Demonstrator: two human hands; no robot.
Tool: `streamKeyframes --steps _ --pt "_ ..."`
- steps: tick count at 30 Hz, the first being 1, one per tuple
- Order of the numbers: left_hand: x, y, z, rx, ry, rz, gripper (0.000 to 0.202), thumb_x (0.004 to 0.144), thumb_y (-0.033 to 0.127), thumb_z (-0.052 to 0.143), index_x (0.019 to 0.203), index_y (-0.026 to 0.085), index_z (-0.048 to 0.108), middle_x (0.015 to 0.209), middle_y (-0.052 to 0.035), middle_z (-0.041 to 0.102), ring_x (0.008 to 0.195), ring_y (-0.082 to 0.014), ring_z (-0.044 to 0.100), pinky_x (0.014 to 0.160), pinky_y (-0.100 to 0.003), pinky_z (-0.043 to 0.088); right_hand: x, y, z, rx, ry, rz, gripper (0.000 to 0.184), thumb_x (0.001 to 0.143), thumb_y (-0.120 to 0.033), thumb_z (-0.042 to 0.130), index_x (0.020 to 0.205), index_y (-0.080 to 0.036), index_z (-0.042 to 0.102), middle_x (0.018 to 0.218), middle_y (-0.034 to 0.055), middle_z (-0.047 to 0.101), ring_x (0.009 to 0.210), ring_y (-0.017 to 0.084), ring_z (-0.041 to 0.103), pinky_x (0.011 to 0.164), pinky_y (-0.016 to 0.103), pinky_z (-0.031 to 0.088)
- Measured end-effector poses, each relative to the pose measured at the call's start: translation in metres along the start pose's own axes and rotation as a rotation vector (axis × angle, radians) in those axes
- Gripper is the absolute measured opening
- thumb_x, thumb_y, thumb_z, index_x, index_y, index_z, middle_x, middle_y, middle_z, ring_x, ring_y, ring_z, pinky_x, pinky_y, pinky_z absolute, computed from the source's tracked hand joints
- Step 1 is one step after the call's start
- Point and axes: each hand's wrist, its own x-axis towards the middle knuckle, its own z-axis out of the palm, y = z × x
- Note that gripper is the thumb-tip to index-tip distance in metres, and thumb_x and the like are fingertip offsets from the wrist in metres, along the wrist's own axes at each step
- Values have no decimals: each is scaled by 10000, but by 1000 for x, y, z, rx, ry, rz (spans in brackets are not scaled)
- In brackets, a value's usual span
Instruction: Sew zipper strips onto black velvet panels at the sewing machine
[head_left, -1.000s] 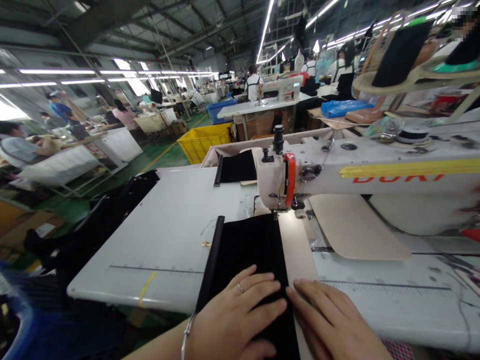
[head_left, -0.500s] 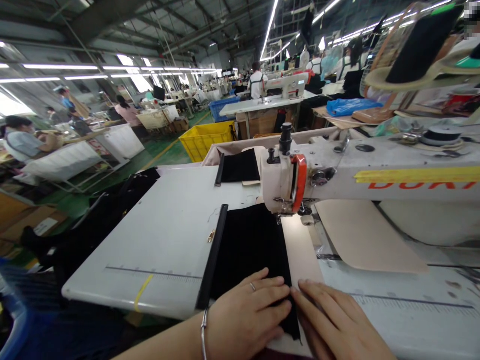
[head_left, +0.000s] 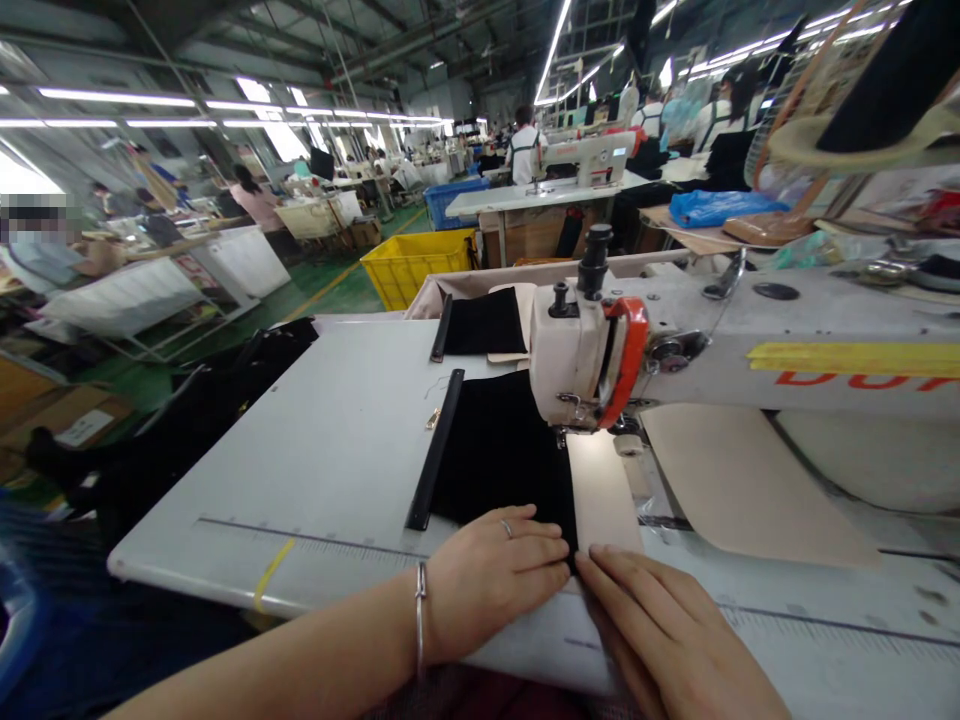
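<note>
A black fabric piece with a zipper along its left edge lies on the white sewing table, its far end under the head of the white sewing machine. A beige strip runs along its right edge. My left hand, wearing a ring and a bracelet, lies flat with fingers stretched over the fabric's near edge. My right hand rests flat beside it on the beige strip, fingers together and extended.
A second black piece lies behind the machine head. A beige sheet lies under the machine arm. Dark fabric is heaped left of the table. A yellow bin and other people at stations are beyond.
The black fabric has fed away from me under the machine head, and both hands have followed it forward across the table.
</note>
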Motion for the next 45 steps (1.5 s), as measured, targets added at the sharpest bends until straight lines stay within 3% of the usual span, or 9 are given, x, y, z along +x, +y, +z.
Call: streamKeyframes --steps 7,20,30,45 --pt "15 -23 2 72 -26 9 265 993 164 403 1155 144 612 1217 -77 648 1216 -174 547 1089 -363 427 9 1 6 62 -13 86 345 940 -228 433 1240 -138 578 1259 91 610 1115 224 572 912 373 515" --pt "38 -67 9 99 -80 -38 243 968 129 419 1139 125 592 1250 -91 607 1214 -175 533 1101 -318 388 39 25 20 78 -112 227 374 937 -297 499 1278 -152 549 1252 80 590 1112 236 539 976 440 459" --pt "51 -94 19 88 6 -155 200 920 103 512 1034 177 658 1158 -31 655 1091 -169 598 975 -290 475 60 41 30 59 -179 252 410 932 -322 495 1297 -142 545 1268 82 576 1126 266 517 997 464 433" --pt "55 -100 25 62 53 -225 214 889 76 539 1000 186 685 1097 -23 686 1048 -168 619 961 -295 494 64 42 34 41 -140 270 395 934 -287 478 1297 -144 542 1262 91 588 1072 264 542 941 447 452"
